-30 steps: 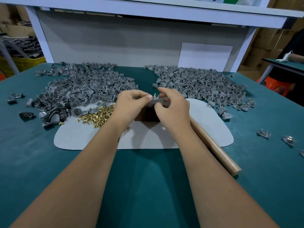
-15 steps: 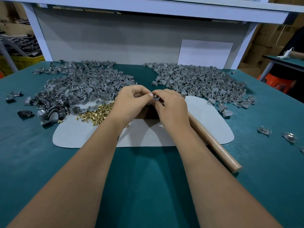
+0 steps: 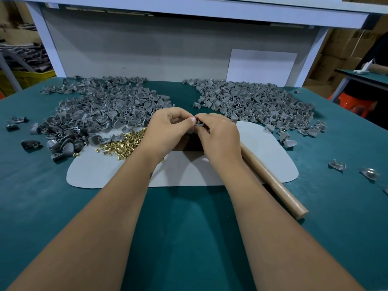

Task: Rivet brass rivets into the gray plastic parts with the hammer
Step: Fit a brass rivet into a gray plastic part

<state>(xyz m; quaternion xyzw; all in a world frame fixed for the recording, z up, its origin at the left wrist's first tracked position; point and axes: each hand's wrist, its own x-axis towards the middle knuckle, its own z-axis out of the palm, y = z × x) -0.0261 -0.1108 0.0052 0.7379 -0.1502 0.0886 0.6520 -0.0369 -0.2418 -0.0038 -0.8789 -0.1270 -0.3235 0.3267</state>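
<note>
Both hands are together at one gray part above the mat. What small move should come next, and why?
Probably set the gray part down on the pale mat and let the right hand go for the hammer handle. Both hands pinch the part, the left hand pressing at its top where a rivet would sit, and the hammer lies unused beside the right forearm.

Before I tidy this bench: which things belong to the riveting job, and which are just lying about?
Job:
- gray part, held by left hand and right hand
- brass rivets
- gray part piles
- hammer handle
- gray mat

Lying about:
- white sheet
- yellow crate
- cardboard boxes
</note>
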